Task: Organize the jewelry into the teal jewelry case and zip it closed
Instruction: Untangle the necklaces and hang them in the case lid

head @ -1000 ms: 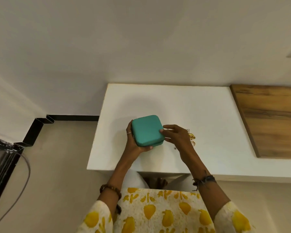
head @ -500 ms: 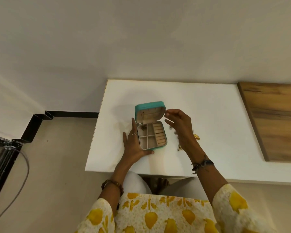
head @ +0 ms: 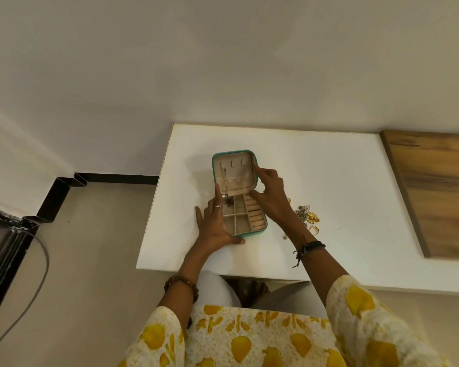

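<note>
The open teal zip-around jewelry case (head: 260, 229) with its beige lining sat near the front left of the white rectangular table (head: 329, 165), flanked by the left hand (head: 212, 229) and right hand (head: 272, 197). A loose heap of gold and silver jewelry (head: 306, 215) blocked the right approach. Bare tabletop lay behind the raised lid, toward the brown wooden board (head: 435, 192).

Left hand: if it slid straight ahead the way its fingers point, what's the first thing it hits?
Nothing solid, as far as the view shows. The left hand lies along the left wall of the open teal jewelry case, fingers pointing toward the wall; ahead is bare white tabletop. It might graze the raised lid's edge; depth is unclear.
</note>
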The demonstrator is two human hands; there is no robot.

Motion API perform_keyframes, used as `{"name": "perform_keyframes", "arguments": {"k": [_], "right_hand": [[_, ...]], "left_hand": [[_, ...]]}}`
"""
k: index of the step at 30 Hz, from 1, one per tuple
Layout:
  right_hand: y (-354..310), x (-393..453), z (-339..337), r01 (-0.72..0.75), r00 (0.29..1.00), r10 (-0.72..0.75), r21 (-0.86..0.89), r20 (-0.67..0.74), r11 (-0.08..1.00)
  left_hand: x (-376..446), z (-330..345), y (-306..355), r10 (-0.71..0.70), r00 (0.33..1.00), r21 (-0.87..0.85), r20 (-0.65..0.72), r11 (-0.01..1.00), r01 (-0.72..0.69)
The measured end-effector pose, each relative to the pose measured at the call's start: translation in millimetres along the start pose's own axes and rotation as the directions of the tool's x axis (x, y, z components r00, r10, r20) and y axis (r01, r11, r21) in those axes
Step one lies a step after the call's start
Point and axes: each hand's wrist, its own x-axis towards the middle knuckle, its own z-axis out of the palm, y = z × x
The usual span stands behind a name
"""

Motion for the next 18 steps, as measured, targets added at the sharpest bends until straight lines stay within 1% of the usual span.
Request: {"name": "perform_keyframes", "arguments": {"k": [3, 5, 7, 9, 10, 12, 13, 15, 18], "right_hand": [[2.8, -4.0, 0.8, -0.016, 1.000, 0.016, 0.022, -0.011, 1.000], [5.1, -10.0, 1.5, -0.015, 0.999, 0.018, 0.058, -0.050, 0.998], [5.9, -17.0, 2.5, -0.035, 0.989, 0.057, 0.161, -0.135, 0.986], [5.8, -22.1, 3.8, -0.066, 0.967, 0.134, 0.292, -0.218, 0.954], [5.6, -23.2, 4.4, -0.083, 0.956, 0.175, 0.353, -0.236, 0.932], [5.1, -23.8, 6.0, -0.119, 0.942, 0.248, 0.462, -0.228, 0.879], [5.0, -23.7, 7.0, -0.134, 0.936, 0.272, 0.491, -0.222, 0.861], [5.7, -24.1, 9.1, -0.150, 0.930, 0.292, 0.500, -0.221, 0.853], [6.7, -26.2, 11.2, -0.152, 0.938, 0.281, 0.488, -0.203, 0.860]], "left_hand": [[-1.1, -2.3, 2.9, -0.006, 1.000, 0.036, 0.021, 0.999, 0.006], [-2.0, -2.6, 3.3, -0.005, 0.999, 0.045, 0.032, 0.999, 0.003], [-1.8, -2.6, 2.9, -0.011, 0.999, 0.054, 0.041, 0.999, 0.009], [-0.6, -1.9, 1.5, -0.021, 0.999, 0.053, 0.041, 0.998, 0.018], [-0.4, -1.7, 1.1, -0.024, 0.999, 0.052, 0.041, 0.998, 0.021], [-1.0, -1.8, 1.2, -0.027, 0.999, 0.051, 0.042, 0.998, 0.025], [-1.5, -2.4, 2.2, -0.028, 0.999, 0.052, 0.042, 0.998, 0.026], [-2.2, -3.0, 3.6, -0.031, 0.999, 0.055, 0.044, 0.998, 0.028], [-2.8, -2.0, 2.9, -0.029, 0.999, 0.042, 0.043, 0.999, 0.027]]}}
